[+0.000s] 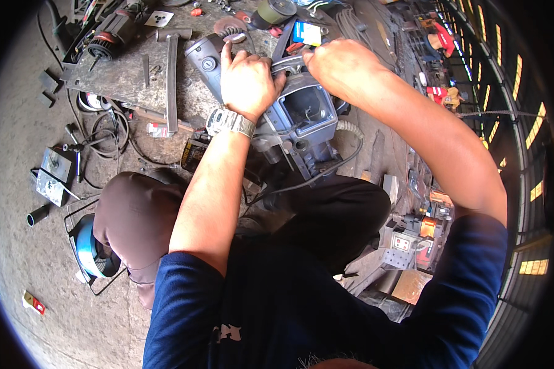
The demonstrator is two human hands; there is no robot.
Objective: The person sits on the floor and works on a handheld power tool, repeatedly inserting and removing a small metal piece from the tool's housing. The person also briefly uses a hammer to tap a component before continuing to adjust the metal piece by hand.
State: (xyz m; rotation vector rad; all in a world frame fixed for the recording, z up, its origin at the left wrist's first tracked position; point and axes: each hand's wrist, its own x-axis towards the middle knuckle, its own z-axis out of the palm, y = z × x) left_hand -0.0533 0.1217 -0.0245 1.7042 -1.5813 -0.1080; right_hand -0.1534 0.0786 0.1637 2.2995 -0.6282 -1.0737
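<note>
A grey machine [317,136] with an open, square-rimmed box and wires inside stands in front of me. Its rounded grey cylinder [208,64] bears a round badge, to the left of my hand. My left hand [247,85], with a metal watch [232,122] on the wrist, is closed over the machine's upper part, one finger stretched forward. My right hand [337,63] is curled into a fist at the box's far edge. What it holds is hidden. A thin pale strip [288,63] spans the space between both hands.
A worn metal plate [126,80] carries a flat bar [172,83] and a power tool [114,34]. A wire spool [93,246] sits by my left knee. Cables [114,129] lie on the floor. Another person in red [443,40] is far right.
</note>
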